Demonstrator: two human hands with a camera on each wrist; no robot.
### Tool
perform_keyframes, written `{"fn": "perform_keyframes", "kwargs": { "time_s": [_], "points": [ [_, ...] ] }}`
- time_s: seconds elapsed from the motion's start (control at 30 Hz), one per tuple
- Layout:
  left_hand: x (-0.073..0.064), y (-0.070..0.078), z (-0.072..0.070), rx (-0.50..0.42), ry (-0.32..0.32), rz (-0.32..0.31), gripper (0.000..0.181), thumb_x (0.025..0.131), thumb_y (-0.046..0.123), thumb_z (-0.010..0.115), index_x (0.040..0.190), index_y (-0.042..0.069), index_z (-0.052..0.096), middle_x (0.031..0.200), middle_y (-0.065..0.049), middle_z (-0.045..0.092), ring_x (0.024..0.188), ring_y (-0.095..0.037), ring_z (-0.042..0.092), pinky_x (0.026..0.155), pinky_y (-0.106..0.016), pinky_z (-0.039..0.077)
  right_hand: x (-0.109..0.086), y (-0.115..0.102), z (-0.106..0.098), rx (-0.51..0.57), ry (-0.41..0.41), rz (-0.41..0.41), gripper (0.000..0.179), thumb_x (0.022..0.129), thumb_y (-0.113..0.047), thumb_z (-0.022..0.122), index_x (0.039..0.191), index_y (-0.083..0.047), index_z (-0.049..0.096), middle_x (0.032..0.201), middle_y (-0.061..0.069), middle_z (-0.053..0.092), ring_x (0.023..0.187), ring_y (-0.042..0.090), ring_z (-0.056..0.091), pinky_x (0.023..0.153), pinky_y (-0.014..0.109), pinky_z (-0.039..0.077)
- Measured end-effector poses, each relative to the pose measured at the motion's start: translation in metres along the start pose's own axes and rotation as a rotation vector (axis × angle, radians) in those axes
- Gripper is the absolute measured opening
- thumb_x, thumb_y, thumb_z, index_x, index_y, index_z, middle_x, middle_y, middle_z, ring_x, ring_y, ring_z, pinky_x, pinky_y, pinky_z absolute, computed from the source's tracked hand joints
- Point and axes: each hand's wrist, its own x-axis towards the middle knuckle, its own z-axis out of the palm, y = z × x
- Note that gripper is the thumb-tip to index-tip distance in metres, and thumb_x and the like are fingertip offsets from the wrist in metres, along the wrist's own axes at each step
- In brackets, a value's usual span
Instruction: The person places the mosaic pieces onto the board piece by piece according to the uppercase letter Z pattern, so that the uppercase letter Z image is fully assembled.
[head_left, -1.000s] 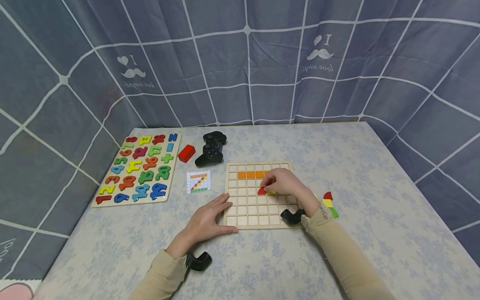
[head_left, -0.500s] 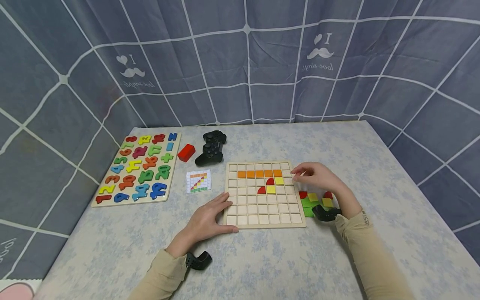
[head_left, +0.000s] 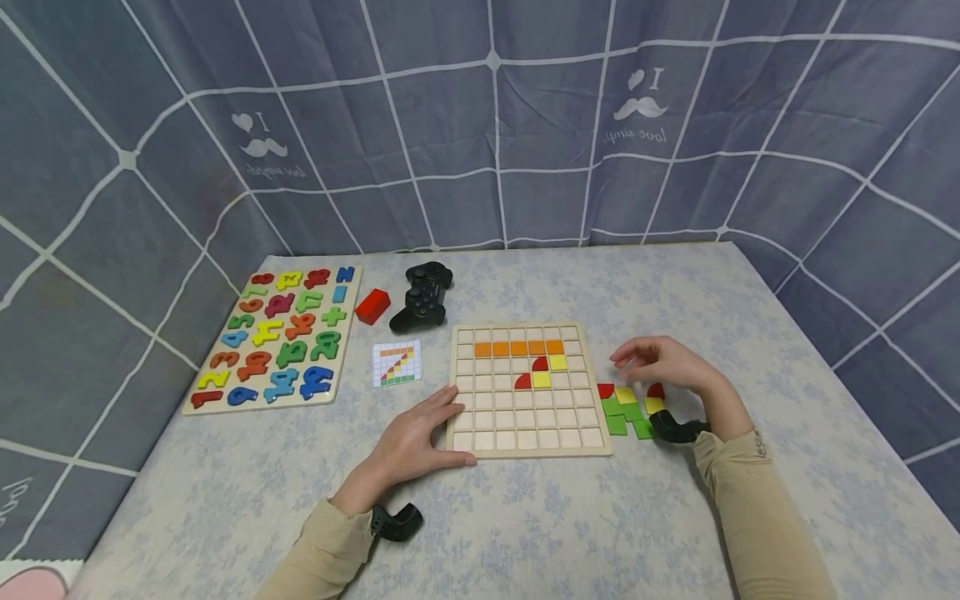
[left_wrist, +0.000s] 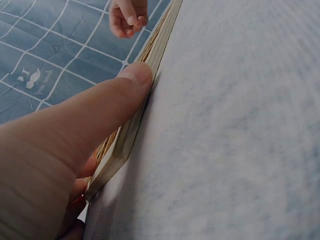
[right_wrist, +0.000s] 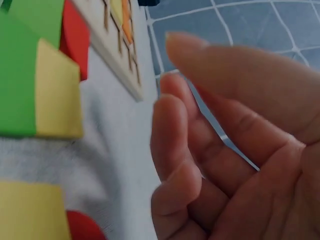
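In the head view my left hand (head_left: pixel 412 442) rests at the near left corner of a wooden grid board (head_left: pixel 532 447), its thumb along the front edge and its fingers on the left side. The left wrist view shows that thumb (left_wrist: pixel 110 97) touching the board's side. On the board lie a row of orange squares (head_left: pixel 519 347), two yellow squares (head_left: pixel 542 379) and two red quarter-circle pieces (head_left: pixel 522 382). My right hand (head_left: pixel 667 364) hovers right of the board, above loose pieces. Its fingers are loosely bent, with nothing between thumb and fingertips in the right wrist view.
Loose green pieces (head_left: pixel 622 408), yellow ones (head_left: pixel 625 395) and red ones (head_left: pixel 605 390) lie right of the board. Left of it are a printed pattern card (head_left: pixel 397 363), a black game controller (head_left: pixel 422 297), a red block (head_left: pixel 373 307) and a number puzzle (head_left: pixel 281 400).
My right hand has let go of the red quarter-circle piece on the board and moved right, over the loose pieces. My left hand has stayed at the board's corner.
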Motion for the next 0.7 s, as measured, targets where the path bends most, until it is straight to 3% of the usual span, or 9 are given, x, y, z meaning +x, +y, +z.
{"fn": "perform_keyframes", "kwargs": {
  "time_s": [0.27,0.53,0.7],
  "points": [
    [-0.001,-0.001,0.002,0.006,0.0,0.003,0.081,0.07,0.06,0.072,0.129,0.006,0.058,0.146,-0.008,0.039,0.135,-0.022,0.034,0.103,-0.043,0.037,0.002,0.019,0.001,0.042,-0.082,-0.015,0.03,0.084,-0.01,0.07,0.109,0.005,0.063,0.089,0.01,0.066,0.068,0.019,0.056,0.062,0.029,0.048],
    [-0.001,-0.001,0.002,0.01,0.004,0.005,0.081,0.07,0.061,0.072,0.128,0.006,0.058,0.146,-0.009,0.039,0.135,-0.022,0.034,0.102,-0.043,0.038,0.001,0.027,0.0,0.092,-0.153,-0.022,0.031,0.082,-0.007,0.071,0.108,0.007,0.062,0.08,0.015,0.064,0.06,0.02,0.054,0.056,0.03,0.049],
    [-0.001,-0.001,0.001,0.01,0.004,0.005,0.081,0.07,0.061,0.072,0.129,0.006,0.058,0.146,-0.009,0.039,0.135,-0.022,0.034,0.102,-0.043,0.037,-0.001,0.025,0.0,0.076,-0.174,-0.018,0.031,0.081,-0.007,0.072,0.108,0.007,0.063,0.08,0.013,0.06,0.063,0.016,0.053,0.056,0.028,0.049]
  ]
}}
